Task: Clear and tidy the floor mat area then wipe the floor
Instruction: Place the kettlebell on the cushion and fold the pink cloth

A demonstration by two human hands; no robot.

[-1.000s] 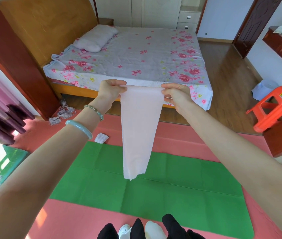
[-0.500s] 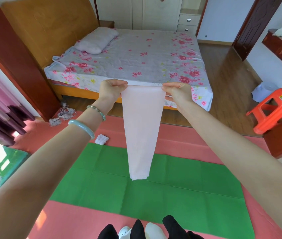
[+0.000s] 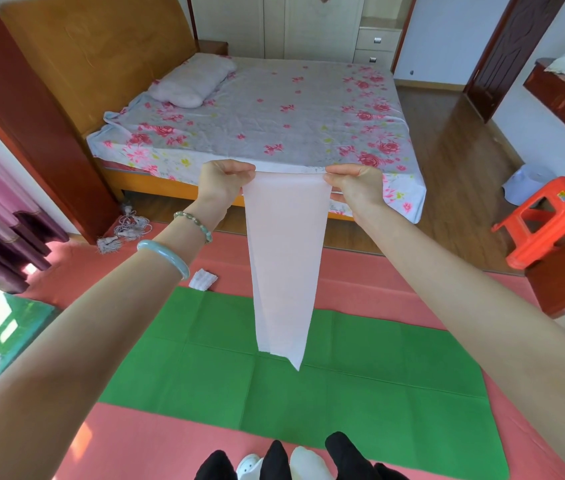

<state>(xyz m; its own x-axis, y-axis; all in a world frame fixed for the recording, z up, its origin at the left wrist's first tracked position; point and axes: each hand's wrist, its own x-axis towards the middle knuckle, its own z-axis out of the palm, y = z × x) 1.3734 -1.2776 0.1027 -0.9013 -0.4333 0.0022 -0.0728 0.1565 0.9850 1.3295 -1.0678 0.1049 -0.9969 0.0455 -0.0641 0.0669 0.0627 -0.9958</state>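
Pale pink cloth (image 3: 284, 265) hung full-length from the left hand (image 3: 220, 183) and the right hand (image 3: 353, 187), each pinching one top corner in curled fingers. Its loose lower end dangled above the middle of the green mat (image 3: 360, 368). A neat fold would likely have required a taut, level top edge before the corners were brought together evenly. The fingertips' exact hold was hidden behind the knuckles, and the small white item (image 3: 202, 279) just beyond the mat's far left corner was too small to identify.
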